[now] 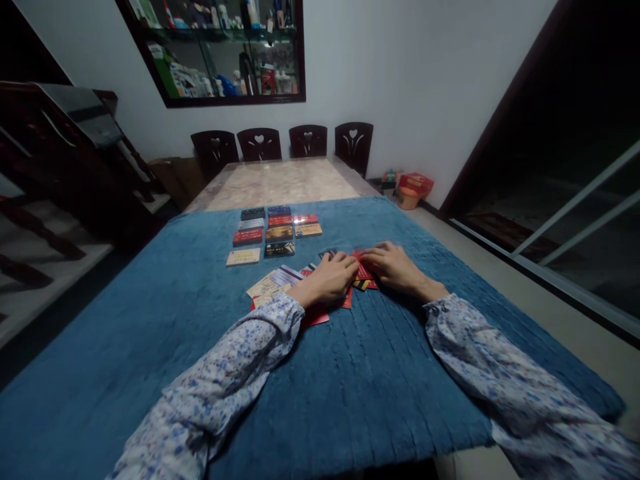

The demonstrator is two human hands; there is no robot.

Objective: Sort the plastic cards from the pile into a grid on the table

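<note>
My left hand (pixel 333 277) is closed over loose cards, its fingertips at the left edge of a red card (pixel 363 267). Opposite it, my right hand (pixel 395 267) has its fingers bent onto the right side of that same card. Beneath the red card a yellow and black striped card (pixel 362 285) peeks out. Spread left of and under my left wrist is a loose pile of cards (pixel 273 285), some cream, some red, one pale lilac. Farther off lie neat stacks of cards in rows, among them a red stack (pixel 248 237), a gold stack (pixel 279 233) and a black stack (pixel 280 249).
A blue cloth (pixel 150 320) covers the near part of the table, with a marbled top (pixel 280 181) beyond it. Several dark chairs (pixel 259 143) line the far end. An orange bin (pixel 409 197) stands on the floor to the right.
</note>
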